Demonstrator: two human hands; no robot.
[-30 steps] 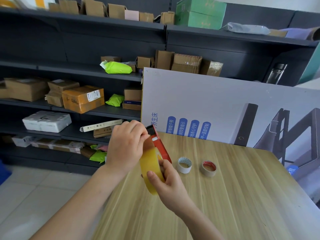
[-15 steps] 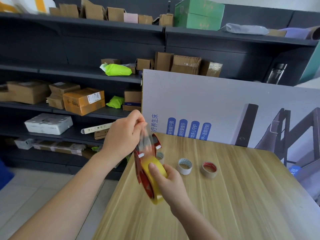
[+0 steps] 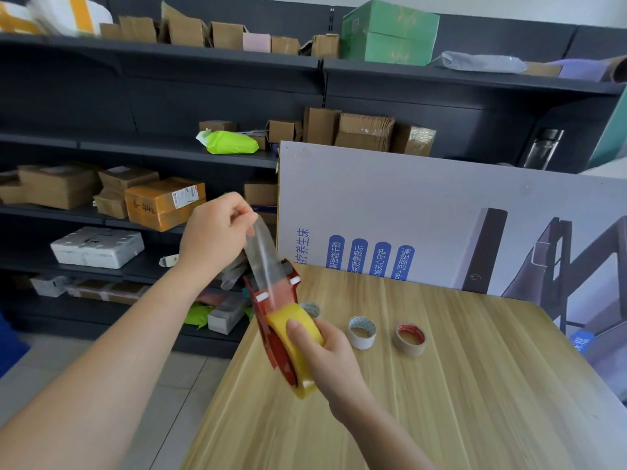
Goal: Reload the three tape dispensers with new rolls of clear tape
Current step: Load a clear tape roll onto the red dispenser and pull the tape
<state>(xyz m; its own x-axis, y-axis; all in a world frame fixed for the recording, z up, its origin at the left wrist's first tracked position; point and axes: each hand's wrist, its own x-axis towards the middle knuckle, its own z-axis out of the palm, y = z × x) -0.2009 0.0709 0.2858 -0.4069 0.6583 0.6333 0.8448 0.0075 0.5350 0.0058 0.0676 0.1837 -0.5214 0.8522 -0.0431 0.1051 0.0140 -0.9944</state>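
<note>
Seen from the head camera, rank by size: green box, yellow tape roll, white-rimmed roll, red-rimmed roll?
1. green box
2. yellow tape roll (nearer, so flattered)
3. white-rimmed roll and red-rimmed roll: look alike

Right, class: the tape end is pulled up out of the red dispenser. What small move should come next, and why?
Probably lower the left hand to lay the clear strip across the front edge of the red dispenser. The strip stands lifted above the frame, pinched at its free end, while the right hand grips the dispenser around its yellowish roll, so it isn't seated yet.
</note>
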